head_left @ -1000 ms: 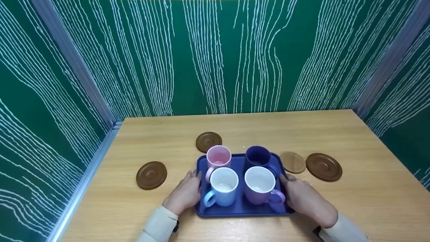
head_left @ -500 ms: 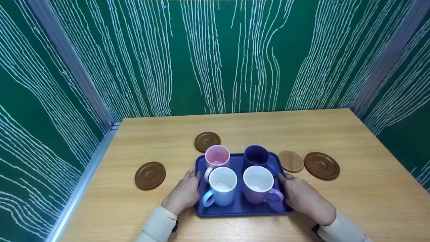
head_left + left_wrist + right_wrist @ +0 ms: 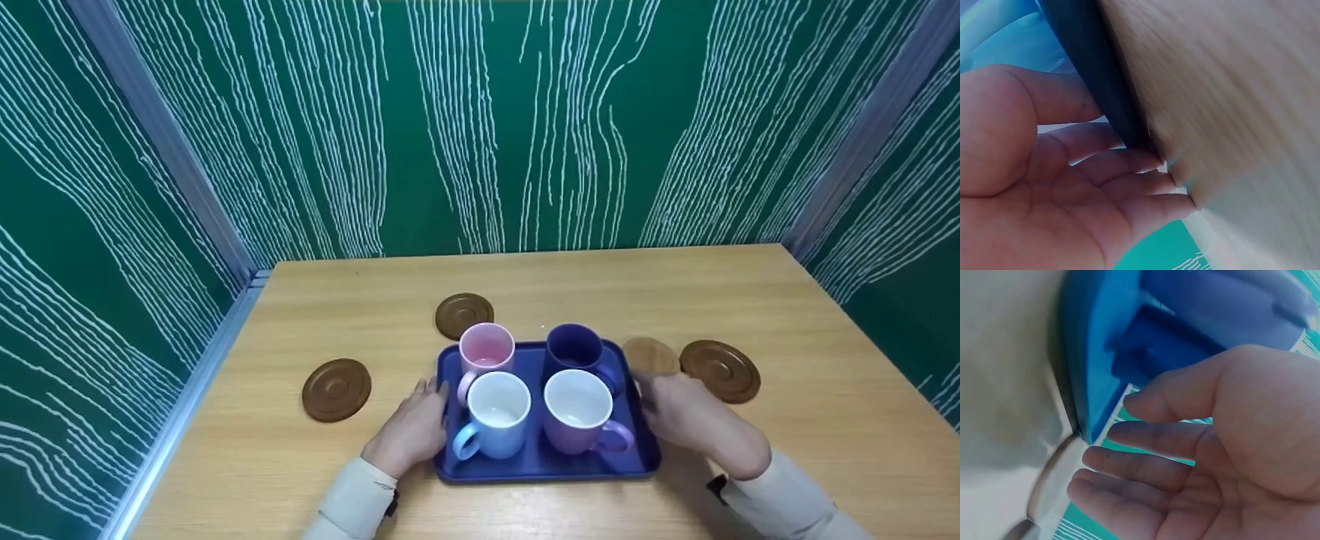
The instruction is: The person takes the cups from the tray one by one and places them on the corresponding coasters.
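Note:
A dark blue tray lies on the wooden table and carries a pink mug, a dark blue mug, a light blue mug and a purple mug. At the tray's left side my left hand holds the edge; in the left wrist view its thumb laps the tray wall, other fingertips reaching down to the table. My right hand is just off the tray's right edge. Its fingers are spread and nearly straight in the right wrist view, holding nothing.
Brown wooden coasters lie on the table: a left one, a back one behind the pink mug and a right one. A paler wooden disc sits between the tray and the right coaster. Green patterned panels surround the table.
My right hand has let go of the tray's right edge and moved slightly outward to the right. The left hand, tray and mugs stay in place.

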A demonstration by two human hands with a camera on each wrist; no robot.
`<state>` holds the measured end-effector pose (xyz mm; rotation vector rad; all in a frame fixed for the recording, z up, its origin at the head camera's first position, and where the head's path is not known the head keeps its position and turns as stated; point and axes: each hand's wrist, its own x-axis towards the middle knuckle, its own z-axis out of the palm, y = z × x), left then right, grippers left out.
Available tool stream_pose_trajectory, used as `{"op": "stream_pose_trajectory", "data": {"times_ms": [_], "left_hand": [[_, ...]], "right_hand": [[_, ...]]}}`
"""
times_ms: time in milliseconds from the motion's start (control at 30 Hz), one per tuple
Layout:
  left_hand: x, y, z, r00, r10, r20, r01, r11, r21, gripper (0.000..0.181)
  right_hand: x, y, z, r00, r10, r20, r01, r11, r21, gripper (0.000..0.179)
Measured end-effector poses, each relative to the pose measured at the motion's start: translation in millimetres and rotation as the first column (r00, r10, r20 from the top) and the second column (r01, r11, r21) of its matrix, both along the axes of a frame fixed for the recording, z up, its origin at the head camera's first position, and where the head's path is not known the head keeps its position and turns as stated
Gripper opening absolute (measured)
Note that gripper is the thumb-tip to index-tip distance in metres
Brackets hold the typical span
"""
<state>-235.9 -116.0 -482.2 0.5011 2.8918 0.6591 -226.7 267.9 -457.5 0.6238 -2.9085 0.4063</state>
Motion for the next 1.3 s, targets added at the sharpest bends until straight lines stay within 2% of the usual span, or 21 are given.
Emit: {"op": "stream_pose_trajectory", "data": {"times_ms": [133, 333, 400, 567, 767, 1000, 1300], "left_hand": [[0.1, 0.7, -0.5, 1.000, 0.002, 0.002, -0.002, 1.000, 0.000, 0.053], [-0.8, -0.6, -0.4, 1.000, 0.001, -0.011, -0.001, 1.000, 0.002, 0.052], [-0.7, -1.3, -0.2, 1.000, -0.003, -0.021, 0.003, 1.000, 0.000, 0.051], [1.1, -1.6, 0.7, 0.999, -0.014, -0.042, 0.014, 1.000, -0.003, 0.050], [1.6, -0.5, 1.1, 0.998, -0.018, -0.052, 0.017, 1.000, -0.008, 0.051], [1.1, -0.4, 0.8, 1.000, -0.004, -0.025, 0.004, 1.000, 0.000, 0.053], [1.9, -0.1, 0.6, 1.000, 0.001, -0.024, 0.000, 1.000, 0.004, 0.052]], "right_hand": [[-8.5, 6.9, 13.5, 0.999, -0.044, 0.003, 0.044, 0.999, 0.013, 0.012], [-22.7, 16.5, 32.5, 0.995, -0.079, 0.052, 0.077, 0.996, 0.047, 0.050], [-27.1, 19.7, 33.8, 0.995, -0.078, 0.057, 0.074, 0.996, 0.056, 0.055], [-34.4, 25.5, 27.5, 0.995, -0.058, 0.076, 0.054, 0.997, 0.051, 0.055], [-42.2, 30.4, 15.2, 0.985, -0.074, 0.159, 0.066, 0.996, 0.056, 0.055], [-52.4, 31.1, 4.5, 0.972, -0.075, 0.221, 0.066, 0.997, 0.050, 0.056], [-59.3, 31.0, -8.0, 0.975, -0.036, 0.218, 0.022, 0.998, 0.065, 0.060]]}}
